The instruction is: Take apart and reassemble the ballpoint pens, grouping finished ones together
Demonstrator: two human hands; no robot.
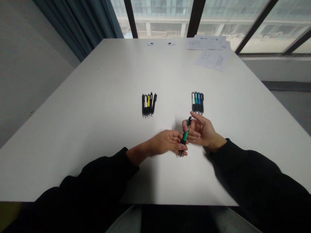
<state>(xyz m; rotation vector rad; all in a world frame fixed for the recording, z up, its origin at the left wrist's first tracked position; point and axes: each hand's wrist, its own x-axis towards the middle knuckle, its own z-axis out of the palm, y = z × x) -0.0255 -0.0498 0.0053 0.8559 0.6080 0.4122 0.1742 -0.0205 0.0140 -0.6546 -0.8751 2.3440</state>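
A green and black click pen [186, 133] is held up at a slant above the table, its tip pointing down toward me. My left hand [167, 141] pinches the pen's dark lower grip between thumb and fingers. Around its upper half curl the fingers of my right hand [202, 131], with the thumb raised near the clicker end. Just beyond my right hand lies a row of pens [197, 103] in white, green, blue and black. A second row of pens [148, 105], mostly black with a white and a yellow one, rests farther left.
All of this is on a large white table [109, 97]. Printed papers [212, 58] lie at its far right corner. Two small round fittings [150, 44] sit by the far edge. Behind are windows [165, 19] and a blue-grey curtain [82, 26].
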